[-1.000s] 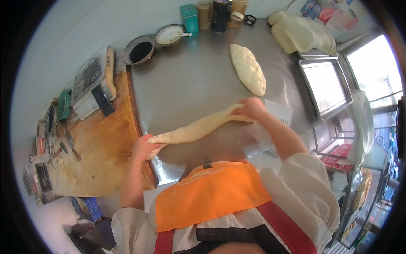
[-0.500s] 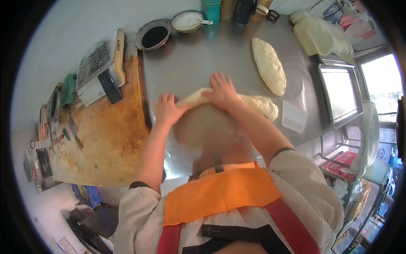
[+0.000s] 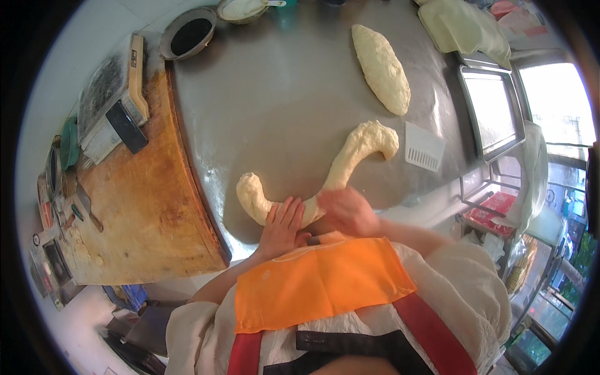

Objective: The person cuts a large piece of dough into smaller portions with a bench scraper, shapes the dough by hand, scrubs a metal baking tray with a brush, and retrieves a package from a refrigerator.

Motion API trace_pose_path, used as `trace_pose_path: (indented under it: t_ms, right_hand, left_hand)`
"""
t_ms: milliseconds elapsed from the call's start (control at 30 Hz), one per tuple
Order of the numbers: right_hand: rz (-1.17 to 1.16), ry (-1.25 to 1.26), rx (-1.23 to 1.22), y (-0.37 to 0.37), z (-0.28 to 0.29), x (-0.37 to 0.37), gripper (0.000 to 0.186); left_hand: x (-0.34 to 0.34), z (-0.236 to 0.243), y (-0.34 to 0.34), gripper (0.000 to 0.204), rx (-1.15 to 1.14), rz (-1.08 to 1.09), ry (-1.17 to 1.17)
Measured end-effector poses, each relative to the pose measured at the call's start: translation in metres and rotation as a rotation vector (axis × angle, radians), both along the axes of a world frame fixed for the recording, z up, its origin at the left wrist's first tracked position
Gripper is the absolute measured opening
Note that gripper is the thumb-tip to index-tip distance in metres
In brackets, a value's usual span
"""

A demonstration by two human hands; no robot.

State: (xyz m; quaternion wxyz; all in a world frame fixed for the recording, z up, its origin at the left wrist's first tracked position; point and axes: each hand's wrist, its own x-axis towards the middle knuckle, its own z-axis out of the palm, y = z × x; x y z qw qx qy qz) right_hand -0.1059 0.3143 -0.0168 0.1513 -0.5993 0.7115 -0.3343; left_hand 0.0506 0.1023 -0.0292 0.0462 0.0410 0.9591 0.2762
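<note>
A long pale rope of dough (image 3: 353, 147) lies bent in a curve on the steel worktop (image 3: 269, 106), with lumpy ends. My left hand (image 3: 281, 226) rests on its lower stretch near the front edge, fingers extended flat. Just to the right, my right hand (image 3: 350, 212) is at the dough's middle, blurred, its finger shape unclear. Behind the rope lies a second oval piece of dough (image 3: 380, 69). A perforated white scraper (image 3: 424, 149) sits beside the rope's right end.
A wooden board (image 3: 137, 219) with a knife (image 3: 89, 209) is at left, below a scale (image 3: 106, 94) and black phone (image 3: 127, 126). Bowls (image 3: 187, 37) line the back. Metal trays (image 3: 470, 115) and a cloth bag (image 3: 462, 28) are at right.
The rope has gone from stretched between my raised hands to lying bent on the worktop. Both hands have moved down toward the front edge, closer together, with the dough's middle pulled nearer my body.
</note>
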Motion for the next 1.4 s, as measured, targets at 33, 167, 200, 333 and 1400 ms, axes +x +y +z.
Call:
trace_pose_path:
  t_ms: [33,167,200,333,1400]
  right_hand:
    - [-0.068,0.163,-0.010,-0.042,0.012,-0.023,0.054]
    - [-0.005,0.317,0.163,-0.097,-0.002,-0.064,0.055]
    - [0.032,0.314,0.177,-0.093,-0.014,-0.058,0.055]
    - [0.025,0.208,0.568,0.032,0.009,-0.009,0.065]
    - [-1.231,0.067,0.661,0.155,-0.073,-0.132,0.091]
  left_hand:
    - [0.007,-0.002,0.002,0.072,0.008,0.023,-0.004]
    - [-0.034,0.003,-0.013,0.073,-0.147,0.183,0.125]
    - [-0.031,0.009,-0.021,0.074,-0.169,0.154,0.073]
    - [0.043,0.002,-0.014,0.072,-0.075,-0.044,-0.045]
    - [-0.022,0.042,-0.126,0.062,0.793,0.657,-0.654]
